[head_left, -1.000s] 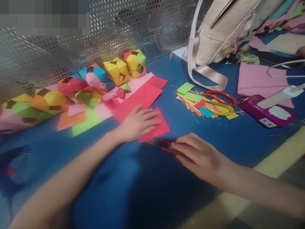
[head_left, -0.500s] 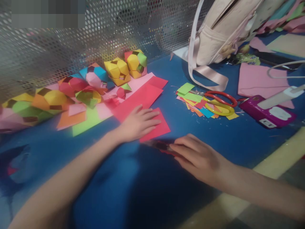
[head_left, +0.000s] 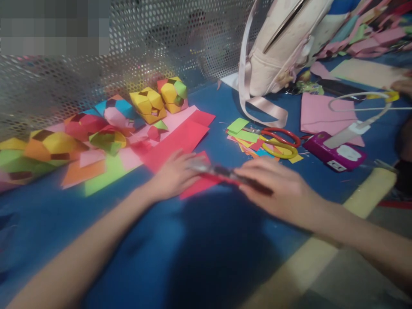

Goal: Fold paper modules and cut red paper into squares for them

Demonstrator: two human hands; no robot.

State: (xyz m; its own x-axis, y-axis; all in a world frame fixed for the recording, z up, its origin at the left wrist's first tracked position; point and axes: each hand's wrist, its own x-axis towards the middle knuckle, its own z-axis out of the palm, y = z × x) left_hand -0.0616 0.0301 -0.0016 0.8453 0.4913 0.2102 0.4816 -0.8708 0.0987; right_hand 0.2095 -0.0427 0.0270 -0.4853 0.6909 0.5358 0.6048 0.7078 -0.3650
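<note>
My left hand (head_left: 174, 174) lies flat with fingers stretched out on a small red paper sheet (head_left: 201, 185) on the blue table (head_left: 199, 249). My right hand (head_left: 277, 189) is closed round a long, dark and red tool (head_left: 225, 172), blurred, perhaps a cutter. The tool's tip reaches over the red sheet to just by my left fingers. A longer red paper strip (head_left: 180, 138) lies just beyond the sheet.
Folded paper cubes (head_left: 148, 104) and loose coloured sheets line the perforated metal wall (head_left: 161, 43). Red and yellow scissors (head_left: 280, 141) rest on paper scraps (head_left: 241, 131). Further right lie a beige bag (head_left: 283, 47), pink paper (head_left: 322, 116) and a purple device (head_left: 334, 153). Another person's hand (head_left: 404, 86) shows at the right edge.
My right hand has lifted the tool off the table and carried it up and left across the red sheet. My left hand stays flat on the sheet. The view has shifted slightly.
</note>
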